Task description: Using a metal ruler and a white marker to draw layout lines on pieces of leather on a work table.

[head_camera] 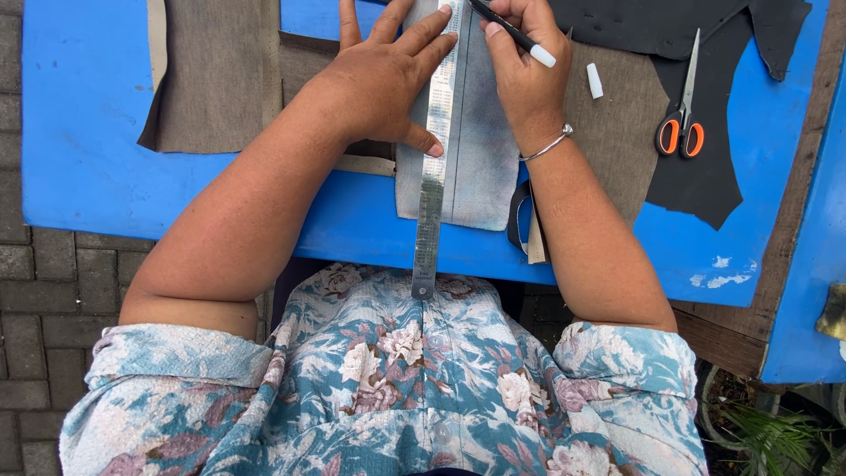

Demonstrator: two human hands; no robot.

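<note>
A long metal ruler [438,132] lies lengthwise on a strip of pale grey-blue fabric [480,159], running from the top of the view down towards you, its near end jutting past the table edge over your lap. Your left hand [383,75] lies flat with fingers spread, pressing the ruler and the fabric down; the thumb touches the ruler's left edge. Your right hand [524,62] is closed around a black pen with a white end [515,35], held just beside the ruler's right edge. A silver bangle [548,145] circles that wrist.

The fabric strip rests on a blue painted table [88,132], with its lower end near the table's front edge. Under and beside it lie pieces of brown-grey material [216,70], one to your left and one to your right. A small white cap [595,80] sits on the right piece, near your right hand. Further right, orange-handled scissors [680,115] lie on a sheet of black material [705,167], well apart from the ruler.

Below the table to the left is grey brick paving [35,282]. At the far right a second blue surface [815,291] stands, with green leaves [749,432] beneath it. Your floral shirt [397,388] fills the bottom of the view.

The ruler's far end, your fingertips and the pen tip are cut off by the top of the frame. A dark looped object under your right forearm is too hidden to identify.
</note>
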